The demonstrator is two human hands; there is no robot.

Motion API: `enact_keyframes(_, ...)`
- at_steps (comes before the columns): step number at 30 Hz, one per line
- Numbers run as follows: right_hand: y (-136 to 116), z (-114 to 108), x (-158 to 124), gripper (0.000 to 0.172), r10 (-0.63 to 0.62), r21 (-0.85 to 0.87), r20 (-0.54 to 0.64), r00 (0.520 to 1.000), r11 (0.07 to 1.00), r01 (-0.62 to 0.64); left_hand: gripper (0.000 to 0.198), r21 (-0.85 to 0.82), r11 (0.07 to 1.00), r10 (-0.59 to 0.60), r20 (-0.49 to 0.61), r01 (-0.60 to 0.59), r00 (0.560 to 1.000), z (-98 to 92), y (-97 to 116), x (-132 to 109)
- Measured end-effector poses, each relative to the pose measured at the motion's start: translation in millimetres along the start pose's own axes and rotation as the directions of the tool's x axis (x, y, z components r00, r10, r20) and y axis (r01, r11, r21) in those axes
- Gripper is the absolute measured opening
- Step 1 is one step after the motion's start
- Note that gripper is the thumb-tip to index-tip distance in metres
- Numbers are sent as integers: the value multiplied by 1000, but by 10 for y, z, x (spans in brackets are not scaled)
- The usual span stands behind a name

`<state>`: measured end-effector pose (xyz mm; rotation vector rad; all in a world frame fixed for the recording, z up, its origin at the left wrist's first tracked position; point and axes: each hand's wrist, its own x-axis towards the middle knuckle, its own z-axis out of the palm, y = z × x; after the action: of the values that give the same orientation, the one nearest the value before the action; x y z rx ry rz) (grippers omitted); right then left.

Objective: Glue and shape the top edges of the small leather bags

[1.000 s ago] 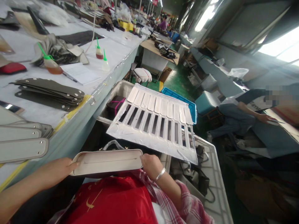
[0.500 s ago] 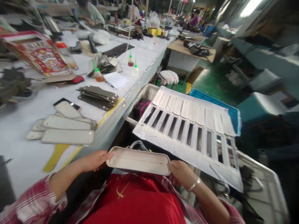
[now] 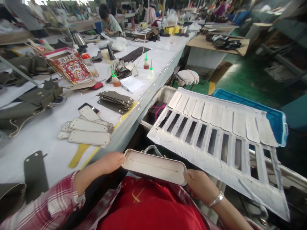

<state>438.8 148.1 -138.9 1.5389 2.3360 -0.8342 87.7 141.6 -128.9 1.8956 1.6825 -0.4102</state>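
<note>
In front of my red shirt I hold a handbag [image 3: 154,167] whose pale, long base with rounded corners and a raised rim faces up. A thin dark line runs along the base. My left hand [image 3: 114,162] is closed on its left end, fingers mostly hidden behind it. At the right end my right hand [image 3: 198,185] grips the corner, thumb over the rim. A clear-wrapped handle [image 3: 153,148] with gold-coloured fittings shows just beyond the bag. On the table to the left lie pale oblong panels [image 3: 89,137] with small studs at their corners.
A white slotted board [image 3: 177,137] bearing pale strips lies across a bin at the right, with a blue crate [image 3: 249,105] behind it. The table [image 3: 134,107] holds dark panels [image 3: 115,101], a phone [image 3: 88,108], green-tipped bottles [image 3: 115,80] and a red box [image 3: 74,67].
My view has swung left, so the surroundings sit further right in the picture. The handbag stays in both hands, its base tilted slightly more, with the inner rim showing more.
</note>
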Motion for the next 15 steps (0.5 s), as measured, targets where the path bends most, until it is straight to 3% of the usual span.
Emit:
enact_keyframes(7,-16,-31,3,33,-31,-7,-10,999,999,31,42,-42,999,17,0,-17,1000,61,-43,54)
enact_keyframes(15,82,20,13,23,-79,-4,21,997,997,79,42,-95,993,71,-13,-72,997,232,-166,73)
